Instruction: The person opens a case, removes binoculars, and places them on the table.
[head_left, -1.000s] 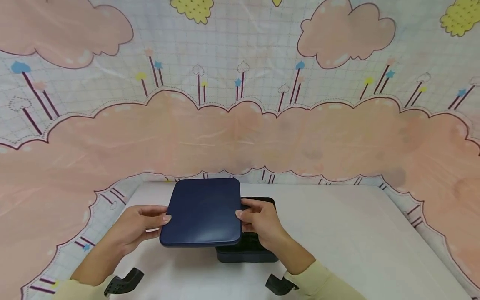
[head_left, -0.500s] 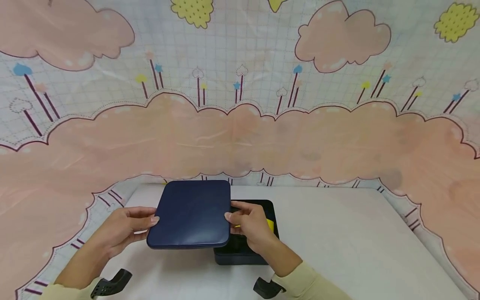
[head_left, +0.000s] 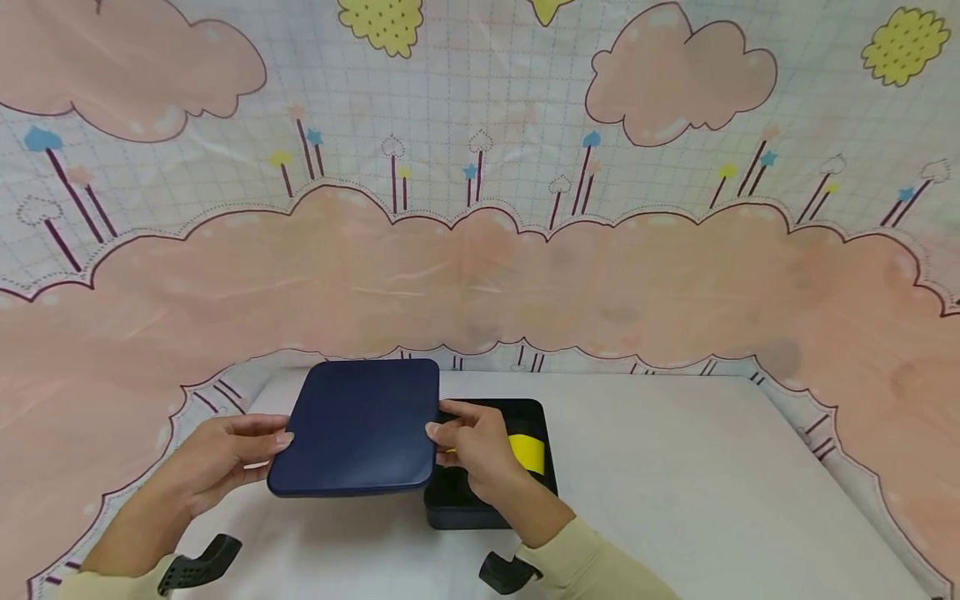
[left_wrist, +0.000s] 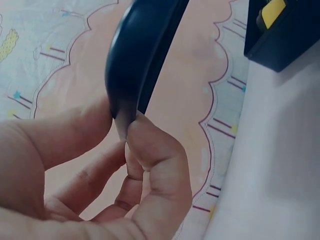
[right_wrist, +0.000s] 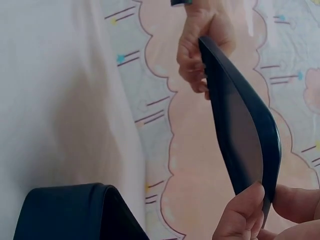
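Note:
A dark blue, rounded-square lid (head_left: 360, 427) is held up above the table, a little tilted. My left hand (head_left: 217, 462) pinches its left edge between thumb and fingers, seen close in the left wrist view. At the opposite edge my right hand (head_left: 480, 454) pinches it the same way. Below and to the right, partly behind the right hand, stands an uncovered black box (head_left: 468, 517). Inside the box lies something with a bright yellow band (head_left: 528, 454); the rest of it is dark and partly hidden. The right wrist view shows the lid's underside (right_wrist: 245, 130).
The white table (head_left: 697, 475) extends to the right of the box. A cloth printed with clouds (head_left: 480, 275) hangs behind the table and runs down along its sides.
Both hands have moved left with the lid, away from above the box. More of the box's inside and the yellow band now show.

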